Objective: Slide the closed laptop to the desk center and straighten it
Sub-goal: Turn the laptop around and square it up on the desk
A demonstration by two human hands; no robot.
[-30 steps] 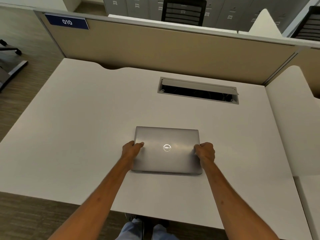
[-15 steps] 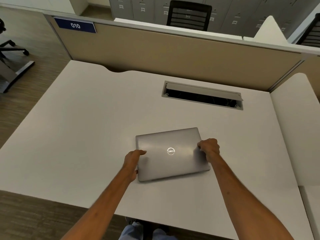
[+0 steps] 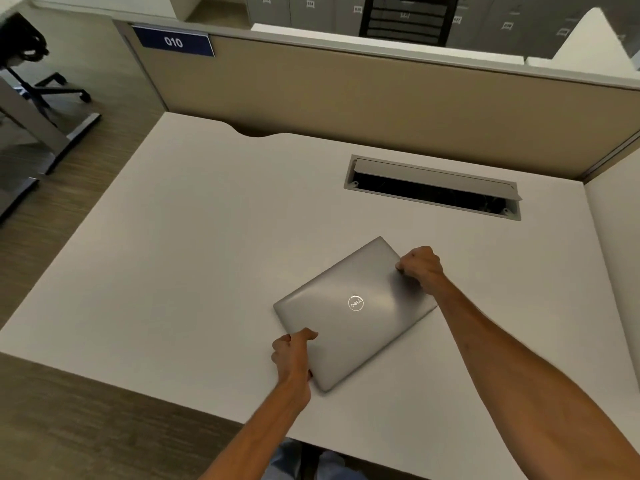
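A closed silver laptop (image 3: 353, 317) with a round logo lies flat on the white desk (image 3: 180, 258), a little right of the desk's middle. It sits skewed, its far corner turned toward the cable hatch. My left hand (image 3: 294, 355) grips its near left edge, thumb on the lid. My right hand (image 3: 420, 266) holds its far right edge with the fingers curled over the rim.
An open grey cable hatch (image 3: 433, 187) is set into the desk beyond the laptop. A tan partition (image 3: 346, 95) with a blue "010" sign (image 3: 173, 41) closes the far side. A second white desk (image 3: 616, 237) adjoins on the right. A chair base (image 3: 52, 88) stands on the floor at left.
The laptop has turned counter-clockwise from square to strongly skewed. My left hand drew nearer to me along its edge and my right hand pushed farther away.
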